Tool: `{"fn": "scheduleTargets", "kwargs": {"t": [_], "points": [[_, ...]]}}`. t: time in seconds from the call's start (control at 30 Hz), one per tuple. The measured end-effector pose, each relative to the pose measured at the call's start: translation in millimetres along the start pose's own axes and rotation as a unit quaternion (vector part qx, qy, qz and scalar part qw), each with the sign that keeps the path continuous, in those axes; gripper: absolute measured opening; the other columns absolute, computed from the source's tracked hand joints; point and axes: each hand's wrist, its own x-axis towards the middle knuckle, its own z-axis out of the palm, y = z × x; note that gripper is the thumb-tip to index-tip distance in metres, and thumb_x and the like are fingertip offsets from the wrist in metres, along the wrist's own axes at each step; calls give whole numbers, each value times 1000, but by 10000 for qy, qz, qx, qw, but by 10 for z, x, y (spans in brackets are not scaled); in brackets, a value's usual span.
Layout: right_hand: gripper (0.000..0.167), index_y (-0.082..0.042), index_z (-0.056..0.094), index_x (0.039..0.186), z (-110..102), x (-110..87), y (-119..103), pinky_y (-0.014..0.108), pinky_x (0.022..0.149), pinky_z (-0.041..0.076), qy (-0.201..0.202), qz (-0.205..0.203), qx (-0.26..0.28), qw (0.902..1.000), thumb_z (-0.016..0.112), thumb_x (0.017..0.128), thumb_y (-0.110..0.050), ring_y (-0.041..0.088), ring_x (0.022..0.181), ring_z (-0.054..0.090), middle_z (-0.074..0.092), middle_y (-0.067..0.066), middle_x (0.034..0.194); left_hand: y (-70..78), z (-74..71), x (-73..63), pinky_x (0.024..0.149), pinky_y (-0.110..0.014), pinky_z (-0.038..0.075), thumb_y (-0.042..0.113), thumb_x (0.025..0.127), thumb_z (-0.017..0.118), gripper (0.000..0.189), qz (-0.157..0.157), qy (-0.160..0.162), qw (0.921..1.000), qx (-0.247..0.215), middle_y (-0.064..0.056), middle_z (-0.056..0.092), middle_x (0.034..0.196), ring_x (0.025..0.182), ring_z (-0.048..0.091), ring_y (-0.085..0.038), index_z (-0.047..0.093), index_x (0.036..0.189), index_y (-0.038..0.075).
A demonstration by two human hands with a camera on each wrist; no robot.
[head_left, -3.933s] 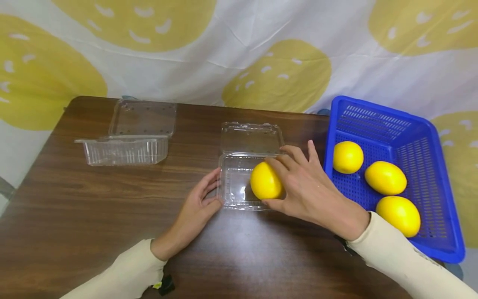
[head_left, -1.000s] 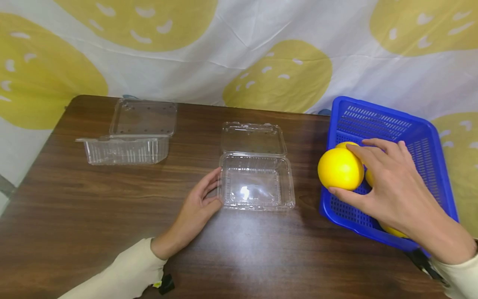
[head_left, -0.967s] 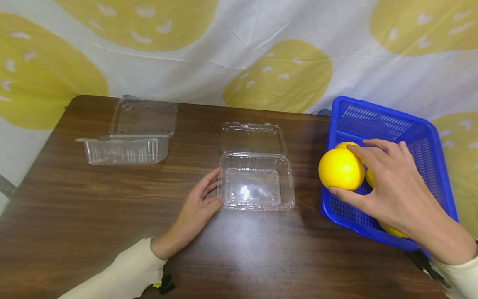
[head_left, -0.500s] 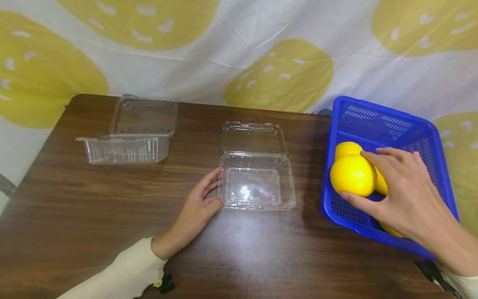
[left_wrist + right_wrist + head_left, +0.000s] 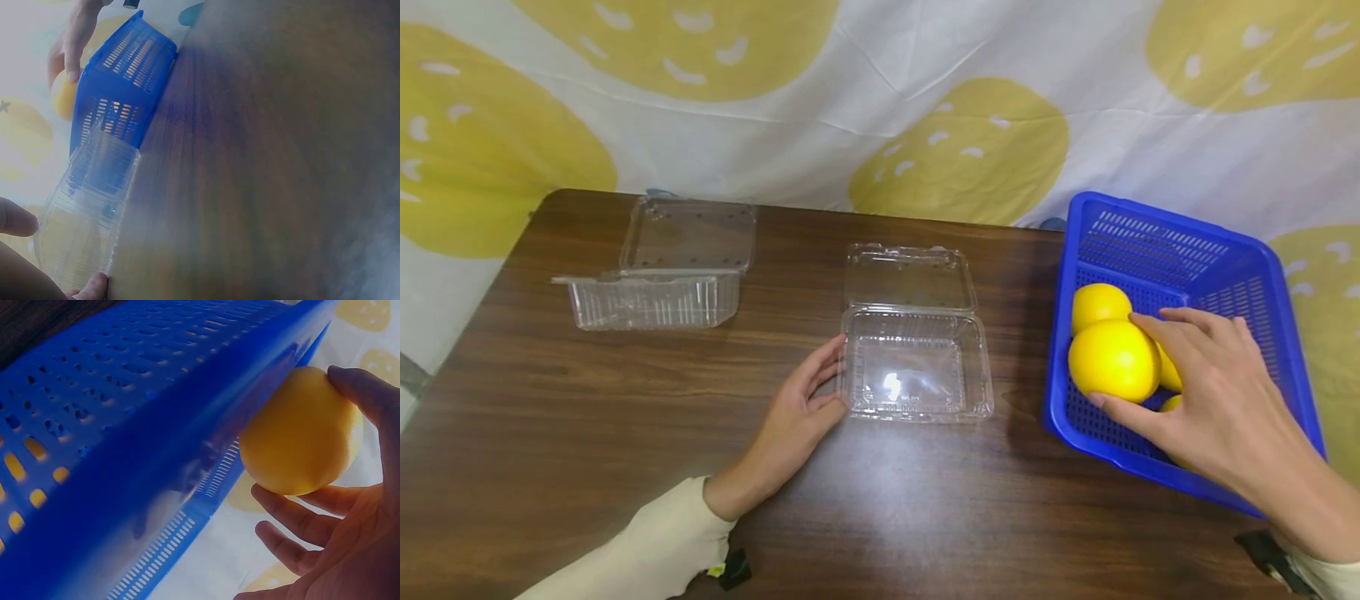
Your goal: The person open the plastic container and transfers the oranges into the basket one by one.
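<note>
In the head view my right hand (image 5: 1217, 392) holds a round yellow fruit (image 5: 1114, 360) between thumb and fingers, inside the blue basket (image 5: 1060, 400). The right wrist view shows this fruit (image 5: 303, 434) beside the basket's wall. Other yellow fruits (image 5: 1101, 305) lie under and around it, partly hidden by the hand. My left hand (image 5: 793, 417) rests its fingertips and thumb against the left wall of a clear plastic clamshell container (image 5: 917, 367), whose lid (image 5: 910, 279) lies folded back. Nothing lies in that container.
A second clear clamshell container (image 5: 655, 302), lid back, stands at the left rear of the brown wooden table (image 5: 625, 433). Behind the table hangs a white curtain (image 5: 925, 42) with yellow fruit shapes. The basket stands at the table's right side.
About four seconds ago my right hand held the fruit over the clamshell container. It has carried the fruit right and lowered it into the basket. My left hand has stayed put.
</note>
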Motion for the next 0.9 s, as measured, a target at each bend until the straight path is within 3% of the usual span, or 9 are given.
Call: {"fn": "scheduleTargets", "kwargs": {"t": [0.27, 0.5, 0.9], "points": [[88, 10, 70, 131, 29, -28, 43, 65, 94, 37, 2, 34, -1, 10000, 99, 67, -43, 54, 124, 53, 73, 32, 122, -5, -3, -1, 123, -56, 47, -10, 93, 59, 80, -14, -8, 10000, -35, -27, 42, 169, 155, 44, -43, 35, 169, -3], [87, 10, 68, 134, 25, -31, 78, 75, 105, 32, -383, 205, -166, 9989, 99, 70, -41, 56, 126, 50, 71, 34, 127, -3, -2, 4, 123, -56, 47, -10, 93, 59, 80, -27, -1, 10000, -33, -26, 42, 169, 155, 44, -43, 36, 169, -2], [89, 6, 68, 134, 47, -48, 161, 90, 110, 27, -968, 179, -687, 9928, 99, 71, -48, 57, 126, 51, 67, 38, 128, -4, -5, 0, 123, -56, 47, -9, 93, 59, 79, 12, -14, 10000, -25, -26, 42, 169, 155, 44, -43, 36, 169, -3]]}}
